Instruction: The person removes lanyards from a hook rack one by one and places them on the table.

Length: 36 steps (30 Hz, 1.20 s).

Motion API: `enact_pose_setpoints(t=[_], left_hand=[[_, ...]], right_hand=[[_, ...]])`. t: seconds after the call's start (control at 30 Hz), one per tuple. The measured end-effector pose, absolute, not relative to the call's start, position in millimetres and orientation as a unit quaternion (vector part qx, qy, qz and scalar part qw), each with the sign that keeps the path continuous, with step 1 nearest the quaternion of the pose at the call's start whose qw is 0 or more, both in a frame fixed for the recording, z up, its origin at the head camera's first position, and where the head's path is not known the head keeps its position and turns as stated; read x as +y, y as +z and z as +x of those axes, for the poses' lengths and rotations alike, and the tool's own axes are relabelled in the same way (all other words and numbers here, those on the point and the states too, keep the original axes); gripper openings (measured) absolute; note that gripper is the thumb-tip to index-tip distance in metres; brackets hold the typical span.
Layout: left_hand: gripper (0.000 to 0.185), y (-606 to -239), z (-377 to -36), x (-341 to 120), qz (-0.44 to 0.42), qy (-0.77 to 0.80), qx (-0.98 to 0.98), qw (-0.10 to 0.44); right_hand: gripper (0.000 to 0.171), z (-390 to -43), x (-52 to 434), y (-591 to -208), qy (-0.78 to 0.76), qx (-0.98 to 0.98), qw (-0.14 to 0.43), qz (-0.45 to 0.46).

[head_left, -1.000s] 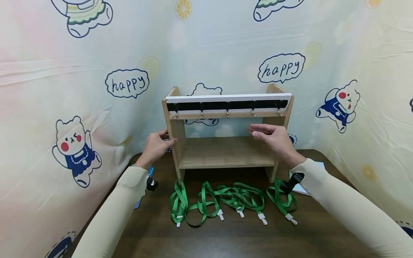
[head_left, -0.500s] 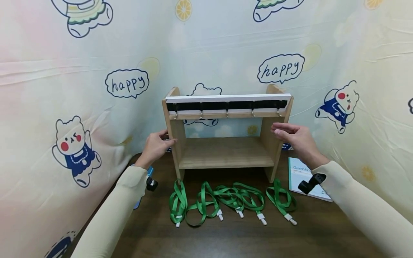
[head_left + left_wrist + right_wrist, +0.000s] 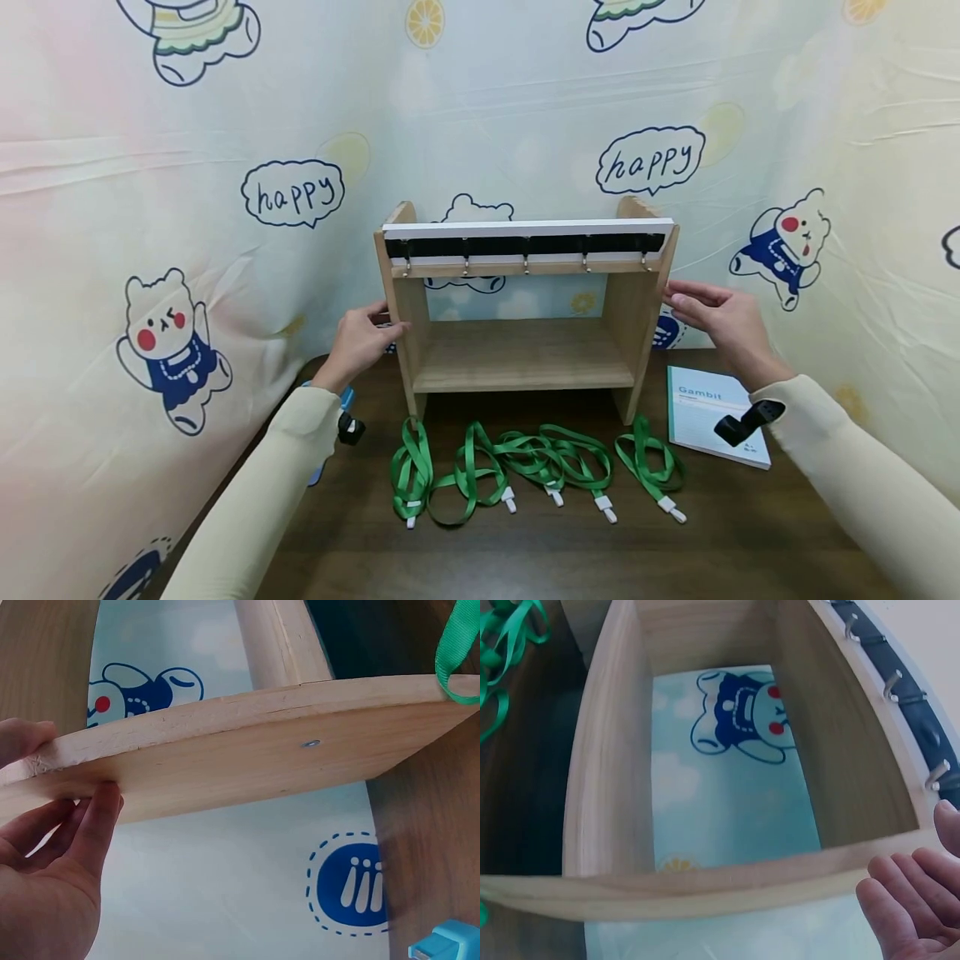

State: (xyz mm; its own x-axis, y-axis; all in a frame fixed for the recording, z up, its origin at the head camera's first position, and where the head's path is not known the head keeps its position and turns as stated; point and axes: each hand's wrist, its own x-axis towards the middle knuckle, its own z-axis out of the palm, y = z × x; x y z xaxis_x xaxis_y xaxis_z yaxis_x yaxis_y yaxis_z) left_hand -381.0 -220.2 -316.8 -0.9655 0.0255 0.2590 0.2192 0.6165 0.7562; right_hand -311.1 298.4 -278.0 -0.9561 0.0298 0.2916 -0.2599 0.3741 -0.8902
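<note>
A small wooden rack [image 3: 525, 354] stands on the dark table, with a black rail of metal hooks [image 3: 525, 246] under its white top. My left hand [image 3: 363, 337] grips the rack's left side panel [image 3: 247, 757], thumb on one face and fingers [image 3: 94, 825] on the other. My right hand [image 3: 716, 317] is held flat with straight fingers just outside the right side panel [image 3: 637, 325]. The right wrist view shows those fingers [image 3: 915, 900] close beside the panel edge [image 3: 705, 889], holding nothing. Several green lanyards [image 3: 536, 462] lie in a row in front of the rack.
A pale booklet [image 3: 708, 408] lies on the table to the right of the rack. A blue object [image 3: 345, 398] sits by my left wrist. A printed cartoon cloth [image 3: 225, 208] hangs close behind and on both sides.
My right hand has moved right, from in front of the shelf to outside the right side panel, uncovering the booklet. The left hand has kept its hold.
</note>
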Motion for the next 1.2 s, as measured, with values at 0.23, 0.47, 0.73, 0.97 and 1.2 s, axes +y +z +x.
enact_pose_setpoints(t=[0.23,0.47,0.73,0.97,1.2], left_hand=[[0.059,-316.7,-379.5,-219.6,-0.065,-0.428,-0.895,0.113],[0.065,-320.1,-377.4,-220.0,-0.078,-0.427,-0.893,0.118],[0.070,-325.7,-373.3,-226.0,-0.099,-0.411,-0.896,0.138],[0.075,-332.9,-365.6,-243.3,-0.134,-0.336,-0.918,0.165],[0.076,-336.5,-363.5,-258.4,-0.172,-0.182,-0.948,0.198]], right_hand=[[0.064,-315.1,310.5,-280.2,0.575,-0.806,0.134,0.047],[0.067,-319.2,321.8,-288.1,0.555,-0.817,0.153,0.035],[0.067,-323.6,330.8,-293.3,0.437,-0.880,0.184,0.020],[0.068,-325.2,338.6,-297.9,0.340,-0.914,0.216,0.051],[0.066,-329.6,344.1,-301.3,0.220,-0.941,0.237,0.099]])
